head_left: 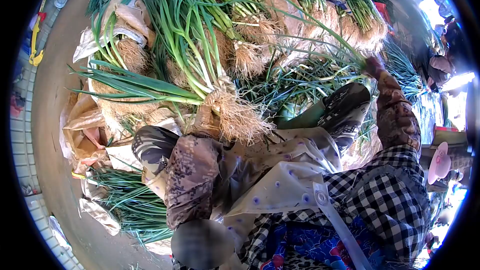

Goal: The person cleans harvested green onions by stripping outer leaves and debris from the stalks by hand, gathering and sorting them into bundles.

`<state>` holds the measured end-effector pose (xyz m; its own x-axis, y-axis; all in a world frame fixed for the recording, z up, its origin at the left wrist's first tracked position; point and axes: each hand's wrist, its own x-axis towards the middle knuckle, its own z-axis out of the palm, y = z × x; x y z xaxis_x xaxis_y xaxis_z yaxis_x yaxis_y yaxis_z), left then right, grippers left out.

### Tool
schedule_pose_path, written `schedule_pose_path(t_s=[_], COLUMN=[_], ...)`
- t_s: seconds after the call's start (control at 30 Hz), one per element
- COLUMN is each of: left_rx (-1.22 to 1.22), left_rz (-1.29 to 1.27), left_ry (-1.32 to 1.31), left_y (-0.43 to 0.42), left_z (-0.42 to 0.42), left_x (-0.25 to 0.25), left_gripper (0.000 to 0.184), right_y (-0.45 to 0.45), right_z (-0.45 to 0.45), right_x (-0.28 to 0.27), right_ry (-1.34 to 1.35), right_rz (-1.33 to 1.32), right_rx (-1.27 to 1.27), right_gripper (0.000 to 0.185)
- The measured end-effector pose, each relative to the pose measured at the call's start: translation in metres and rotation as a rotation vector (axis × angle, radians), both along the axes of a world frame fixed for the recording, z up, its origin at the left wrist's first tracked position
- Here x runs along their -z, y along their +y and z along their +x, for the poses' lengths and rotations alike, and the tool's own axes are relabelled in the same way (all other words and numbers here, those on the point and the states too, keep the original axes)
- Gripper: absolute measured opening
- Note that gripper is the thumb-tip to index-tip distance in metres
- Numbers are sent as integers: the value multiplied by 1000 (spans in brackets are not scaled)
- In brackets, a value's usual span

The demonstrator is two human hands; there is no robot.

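Note:
My left hand [204, 118] is wrapped round a bunch of green onions [195, 82] just above my lap. Its pale, stringy roots [242, 120] hang to the right of that hand, and long leaves spread up and to the left. Out at the right, my right hand [372, 67] is closed on a few thin green onion stalks [345, 45], whose leaves trail up and left. Motion blurs this hand a little. Loose green leaves [305, 82] lie heaped between the hands, beyond my knees.
Piled green onions with root clumps [257, 30] fill the area ahead. More lie at the lower left [132, 202], beside crumpled sacks [82, 127]. A translucent dotted apron [280, 187] covers my lap. A pink hat [439, 163] shows at the right. Bare ground [57, 120] runs along the left.

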<state>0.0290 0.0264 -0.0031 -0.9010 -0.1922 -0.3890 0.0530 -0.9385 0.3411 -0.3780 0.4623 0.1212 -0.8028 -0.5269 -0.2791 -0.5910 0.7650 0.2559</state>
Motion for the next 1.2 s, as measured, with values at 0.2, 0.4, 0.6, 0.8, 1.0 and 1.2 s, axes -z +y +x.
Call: schedule_pose_path(t_s=[0.2,0.4,0.6,0.8,1.0,1.2], left_rx=[-10,-32,-38,-94,-101,-149], left_rz=[-24,-195,-237,-294,-345,-424], left_ry=[167,143,114,58,62,91], left_y=[13,35,29,26,30,38], left_z=[-7,3,10,19,15,14], left_x=[-18,-59,-48,-39,-37,-36], left_gripper=[29,29,29,29,29,29], right_y=[18,-245,-423,-451,-414,-310], right_z=[-1,138,160,181,185,113], right_x=[19,-7,24,35,4,11], right_ry=[313,-255,-153,-151,-73,-164], right_rz=[71,-754,-914,-634,-484,-754], right_rx=[33,-371,-963,-989,-493,-184], right_gripper=[59,48,42,27,20,30])
